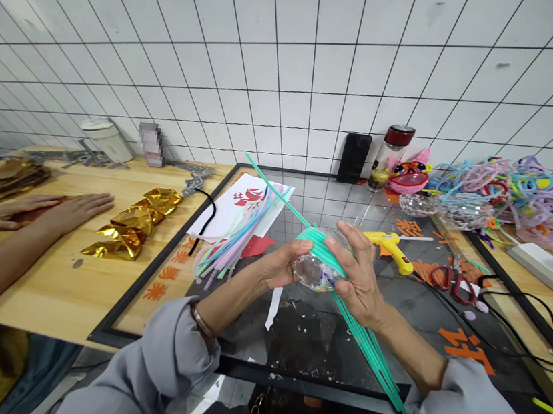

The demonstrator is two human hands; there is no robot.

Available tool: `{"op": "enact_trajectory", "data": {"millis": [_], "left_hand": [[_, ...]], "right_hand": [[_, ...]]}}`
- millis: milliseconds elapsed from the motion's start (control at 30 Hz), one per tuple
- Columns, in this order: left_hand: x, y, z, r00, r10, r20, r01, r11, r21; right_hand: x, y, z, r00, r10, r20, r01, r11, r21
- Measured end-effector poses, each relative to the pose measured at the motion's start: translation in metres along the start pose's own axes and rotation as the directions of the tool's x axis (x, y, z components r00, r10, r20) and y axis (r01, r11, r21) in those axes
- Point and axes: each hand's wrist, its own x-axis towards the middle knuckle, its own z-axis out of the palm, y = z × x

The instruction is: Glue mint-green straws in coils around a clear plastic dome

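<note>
A clear, rounded plastic piece (313, 273) is held between my two hands, over the glass-topped table. Green pipe cleaners (322, 247) lie side by side across its top, and their long ends (372, 353) trail down to the lower right under my right wrist. One green stem sticks out to the upper left. My left hand (282, 261) grips the left side of the plastic piece, thumb on the green stems. From the right, my right hand (361, 278) closes round it with fingers pressing on the stems. Its far side is hidden.
A yellow glue gun (395, 248) and red-handled scissors (453, 282) lie to the right. Loose pastel pipe cleaners (237, 236) and white paper (210, 212) are at left. Gold foil (135, 227) lies near another person's hands (64, 208). A bottle (388, 160) stands behind.
</note>
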Motion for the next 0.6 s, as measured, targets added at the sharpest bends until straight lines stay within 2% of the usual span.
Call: {"op": "enact_trajectory", "data": {"millis": [100,167,233,333,467,600], "left_hand": [[0.001,-0.001,-0.003,0.999,0.026,-0.040,-0.027,0.999,-0.034],[0.001,-0.001,-0.005,0.996,0.039,-0.076,-0.043,0.998,-0.051],[0.001,-0.002,-0.007,0.993,0.047,-0.107,-0.054,0.997,-0.060],[0.001,-0.004,-0.007,0.991,0.069,-0.117,-0.077,0.995,-0.064],[0.002,-0.007,-0.004,0.993,0.109,-0.043,-0.111,0.992,-0.060],[0.002,-0.007,-0.002,0.992,0.123,0.014,-0.122,0.990,-0.077]], "right_hand": [[-0.001,0.000,-0.001,0.974,0.210,-0.081,-0.192,0.962,0.194],[-0.003,0.003,0.001,0.920,0.381,-0.088,-0.331,0.878,0.347],[-0.005,0.007,0.006,0.874,0.485,-0.031,-0.415,0.778,0.471],[-0.007,0.008,0.013,0.835,0.547,0.060,-0.475,0.662,0.580],[-0.006,0.000,0.017,0.812,0.569,0.128,-0.511,0.589,0.626],[-0.005,-0.007,0.018,0.793,0.592,0.141,-0.505,0.511,0.696]]}}
